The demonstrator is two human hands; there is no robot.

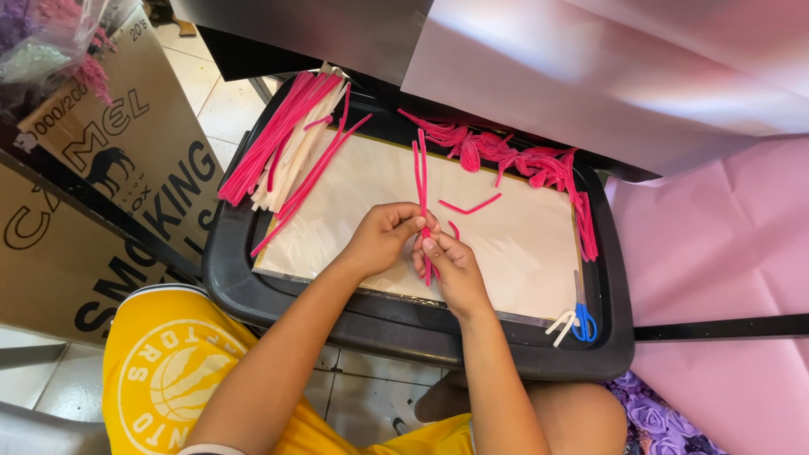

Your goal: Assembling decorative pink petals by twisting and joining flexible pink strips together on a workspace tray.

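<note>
- You hold a pink fuzzy stick (422,190) in both hands, over the middle of the white sheet (522,253).
- The stick is folded, so two thin ends stand up side by side past your fingers, and a short bit hangs down below them.
- Your left hand (383,238) pinches the stick with its fingertips, just at the fold.
- Your right hand (452,265) is closed around the lower part of the stick, and it touches your left hand.
- A bent pink piece (469,206) lies on the sheet just beside your hands, and a tiny pink bit (455,229) lies even closer.
- The white sheet lies flat inside a black tray (404,329) that rests across your lap.
- A bundle of straight pink and white sticks (286,139) lies at the far left corner of the tray.
- A messy heap of curled pink sticks (514,160) runs along the far edge and down the right side.
- Blue and white scissors (577,320) lie at the near right corner.
- A brown cardboard box (93,211) stands to your left.
- Pink paper (725,261) lies to your right, and purple fake roses (653,413) sit by your knee.
</note>
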